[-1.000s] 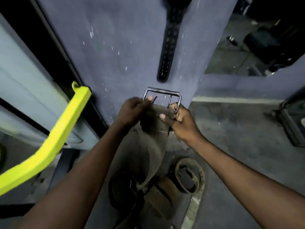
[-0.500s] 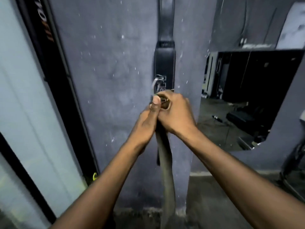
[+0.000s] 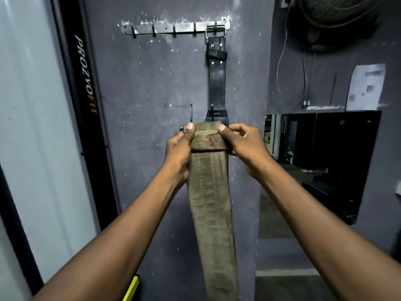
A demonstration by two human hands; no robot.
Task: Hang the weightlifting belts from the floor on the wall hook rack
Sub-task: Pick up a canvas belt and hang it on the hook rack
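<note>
I hold a worn olive-brown weightlifting belt (image 3: 211, 192) upright in front of the dark wall. My left hand (image 3: 179, 153) grips its top left edge and my right hand (image 3: 243, 144) grips its top right edge, thumbs on the folded end. Its buckle is mostly hidden behind the fold; a thin prong sticks up by my left thumb. The strap hangs straight down out of view. High on the wall is a metal hook rack (image 3: 171, 28). A black leather belt (image 3: 216, 79) hangs by its buckle from the rack's rightmost hook. The hooks to the left are bare.
A black frame post with lettering (image 3: 84, 74) stands at the left beside a pale panel. A wall opening (image 3: 321, 170) to a dark room lies at the right, with a fan (image 3: 338, 11), cables and a paper sheet (image 3: 366, 86) above. A yellow bar tip (image 3: 131, 288) shows low down.
My view has tilted up from the floor to the rack. Both hands have lifted the olive belt and spread to its two edges, turning it flat toward me.
</note>
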